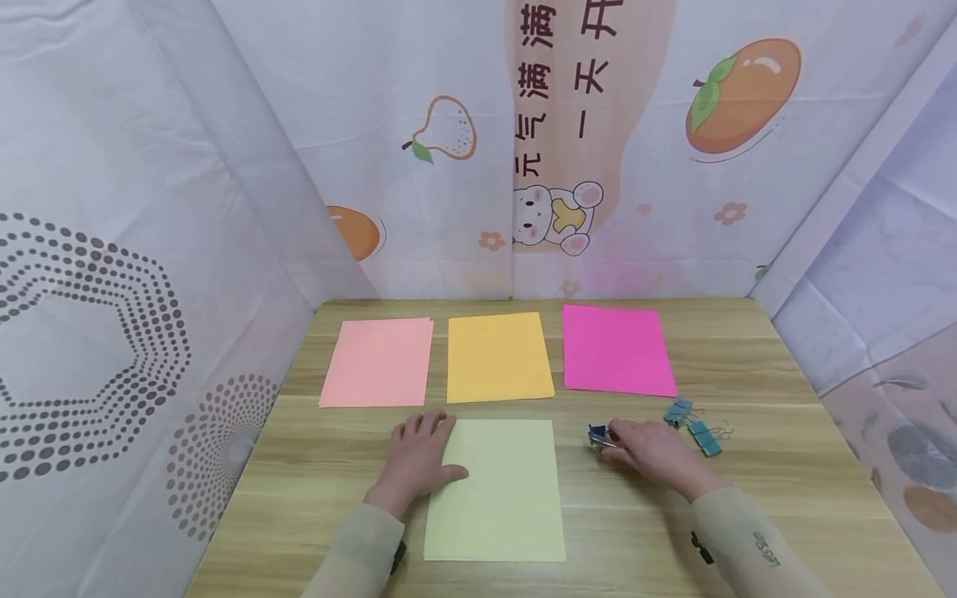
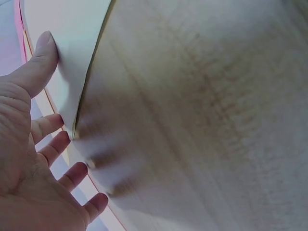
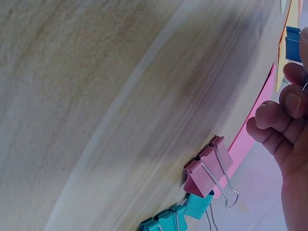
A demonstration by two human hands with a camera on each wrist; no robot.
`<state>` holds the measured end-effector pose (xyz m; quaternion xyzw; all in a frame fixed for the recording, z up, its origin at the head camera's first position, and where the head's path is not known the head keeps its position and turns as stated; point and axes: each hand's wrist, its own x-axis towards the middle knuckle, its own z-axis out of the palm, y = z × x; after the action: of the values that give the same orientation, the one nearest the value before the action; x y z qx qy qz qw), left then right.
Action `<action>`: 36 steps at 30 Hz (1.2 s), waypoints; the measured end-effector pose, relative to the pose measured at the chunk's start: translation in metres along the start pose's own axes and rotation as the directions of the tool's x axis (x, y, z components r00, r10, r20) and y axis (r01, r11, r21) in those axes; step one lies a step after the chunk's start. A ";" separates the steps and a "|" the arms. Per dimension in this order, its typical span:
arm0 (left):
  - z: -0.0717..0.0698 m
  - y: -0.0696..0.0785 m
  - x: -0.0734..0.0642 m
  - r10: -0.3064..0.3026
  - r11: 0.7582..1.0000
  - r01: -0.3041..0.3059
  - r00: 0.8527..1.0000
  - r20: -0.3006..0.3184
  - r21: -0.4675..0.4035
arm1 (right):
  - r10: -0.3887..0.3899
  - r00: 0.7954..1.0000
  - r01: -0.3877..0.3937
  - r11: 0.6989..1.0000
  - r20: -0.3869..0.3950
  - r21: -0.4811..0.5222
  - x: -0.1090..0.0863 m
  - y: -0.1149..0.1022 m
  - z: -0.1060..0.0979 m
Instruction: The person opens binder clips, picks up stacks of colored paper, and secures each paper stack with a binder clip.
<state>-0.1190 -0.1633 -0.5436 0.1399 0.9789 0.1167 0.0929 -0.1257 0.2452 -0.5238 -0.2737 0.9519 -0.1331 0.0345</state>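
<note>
Right hand [image 1: 652, 449]: pinches a blue clip [image 1: 598, 434].
Cream paper [image 1: 499, 498]: left of that grip, long axis near-to-far.
Left hand [image 1: 415, 462]: nearer (at the paper's left edge), thumb splayed.

A fruit-printed curtain [image 1: 437, 216] hangs behind a wood-grain table [image 1: 299, 473].

The left margin of the pale yellow paper [image 1: 499, 494] is partly covered by the left hand [image 1: 416, 465]. Right of the paper, a blue clip [image 1: 597, 436] is partly masked by the right hand [image 1: 652, 451] — itself cropped in the right-wrist view. Farther right of the paper, a teal clip [image 3: 167, 221] is cut by that view's lower border.
</note>
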 end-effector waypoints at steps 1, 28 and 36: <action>0.000 0.000 0.000 -0.003 1.000 0.003 1.000 0.006 0.003 | 0.001 1.000 -0.001 1.000 -0.001 -0.002 0.000 0.000 0.000; 0.000 0.017 -0.002 -0.062 0.983 0.059 0.998 -0.012 -0.176 | 0.024 1.000 -0.024 1.000 0.021 -0.007 0.001 0.001 -0.001; 0.001 0.021 -0.002 -0.164 0.947 0.157 0.986 -0.002 -0.279 | 0.014 1.000 -0.013 1.000 0.017 -0.010 0.001 0.001 0.000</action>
<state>-0.1119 -0.1441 -0.5390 0.0437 0.9621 0.2465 0.1084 -0.1268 0.2456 -0.5238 -0.2686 0.9541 -0.1257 0.0420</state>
